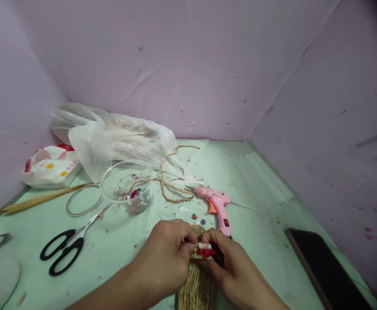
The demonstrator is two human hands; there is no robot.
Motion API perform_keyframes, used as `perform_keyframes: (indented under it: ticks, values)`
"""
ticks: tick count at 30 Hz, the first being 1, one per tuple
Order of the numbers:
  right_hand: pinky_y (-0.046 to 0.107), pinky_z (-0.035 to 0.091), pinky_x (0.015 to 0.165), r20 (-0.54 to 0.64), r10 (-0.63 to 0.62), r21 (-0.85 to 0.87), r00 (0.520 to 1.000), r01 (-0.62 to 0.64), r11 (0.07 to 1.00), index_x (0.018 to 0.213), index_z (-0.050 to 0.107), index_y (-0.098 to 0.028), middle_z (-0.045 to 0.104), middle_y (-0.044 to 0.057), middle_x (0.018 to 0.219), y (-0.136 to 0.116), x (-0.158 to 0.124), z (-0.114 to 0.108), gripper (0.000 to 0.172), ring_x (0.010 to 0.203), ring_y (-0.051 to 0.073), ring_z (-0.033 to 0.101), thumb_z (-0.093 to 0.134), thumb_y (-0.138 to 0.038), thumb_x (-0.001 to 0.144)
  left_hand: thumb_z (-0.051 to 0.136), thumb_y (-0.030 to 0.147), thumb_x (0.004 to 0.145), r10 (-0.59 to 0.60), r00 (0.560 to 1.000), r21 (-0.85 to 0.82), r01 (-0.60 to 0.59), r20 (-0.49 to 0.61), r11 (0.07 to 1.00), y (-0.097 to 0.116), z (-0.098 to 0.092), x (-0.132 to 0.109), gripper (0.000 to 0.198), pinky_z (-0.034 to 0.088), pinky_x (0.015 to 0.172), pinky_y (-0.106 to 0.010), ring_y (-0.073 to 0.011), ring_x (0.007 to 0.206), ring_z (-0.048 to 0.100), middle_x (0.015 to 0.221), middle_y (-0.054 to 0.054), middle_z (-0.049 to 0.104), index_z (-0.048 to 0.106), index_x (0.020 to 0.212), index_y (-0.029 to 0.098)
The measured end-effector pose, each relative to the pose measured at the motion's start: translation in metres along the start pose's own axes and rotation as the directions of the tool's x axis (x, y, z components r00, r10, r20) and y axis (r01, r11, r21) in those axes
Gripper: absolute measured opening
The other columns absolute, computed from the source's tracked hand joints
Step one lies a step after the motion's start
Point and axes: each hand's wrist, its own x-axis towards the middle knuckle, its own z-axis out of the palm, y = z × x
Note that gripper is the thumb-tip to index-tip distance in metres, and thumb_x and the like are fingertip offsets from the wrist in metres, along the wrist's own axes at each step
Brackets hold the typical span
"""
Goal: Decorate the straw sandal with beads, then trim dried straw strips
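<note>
A woven jute piece [198, 284] stands between my hands at the near edge of the green table [256, 202]. Red and white beads [205, 250] sit on its upper part. My left hand [167, 258] is closed, its fingertips pinched against the piece beside the beads. My right hand [230, 267] grips the piece from the right, thumb next to the beads. A pink glue gun [216, 204] lies just beyond my right hand.
Black-handled scissors [68, 243] lie at the left. A clear bowl of beads [126, 187], a metal ring [82, 200], jute cord [172, 181], a plastic bag [117, 137] and a packet [51, 165] sit farther back. A dark phone [324, 269] lies at the right. Loose beads [198, 218] lie nearby.
</note>
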Motion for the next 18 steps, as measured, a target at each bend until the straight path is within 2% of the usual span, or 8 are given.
perform_keyframes:
  ticks: [12,15,18]
  values:
    - [0.025,0.038,0.058,-0.016,-0.074,-0.005,0.997,0.074,0.997,0.075,0.047,-0.02,0.054,0.0,0.07,-0.001,0.0,-0.001,0.003,0.064,0.015,0.047,0.047,-0.018,0.078,0.05,0.013,0.068,-0.031,0.999,-0.142,0.028,-0.019,0.989,-0.004,0.007,0.004,0.011,0.036,0.056,-0.023,-0.0114,0.06,0.048,0.059,0.003,0.054,0.057,0.061,0.016]
    - [0.025,0.038,0.058,-0.012,-0.058,0.022,0.998,0.058,0.998,0.075,0.047,-0.02,0.052,0.0,0.068,-0.002,0.0,-0.002,0.004,0.063,0.015,0.047,0.047,-0.019,0.078,0.053,0.014,0.066,-0.068,0.996,-0.263,0.083,0.065,0.961,-0.006,0.004,0.007,0.004,0.033,0.051,-0.021,-0.0095,0.055,0.043,0.056,0.005,0.049,0.057,0.065,0.016]
    - [0.024,0.036,0.056,-0.005,-0.039,0.065,0.999,0.04,0.997,0.074,0.047,-0.02,0.051,-0.001,0.066,-0.004,0.0,-0.003,0.005,0.062,0.014,0.045,0.047,-0.019,0.079,0.055,0.013,0.062,-0.081,0.985,-0.308,0.124,0.149,0.943,-0.008,-0.006,0.011,0.008,0.029,0.047,-0.021,-0.0083,0.05,0.039,0.051,0.007,0.043,0.058,0.069,0.015]
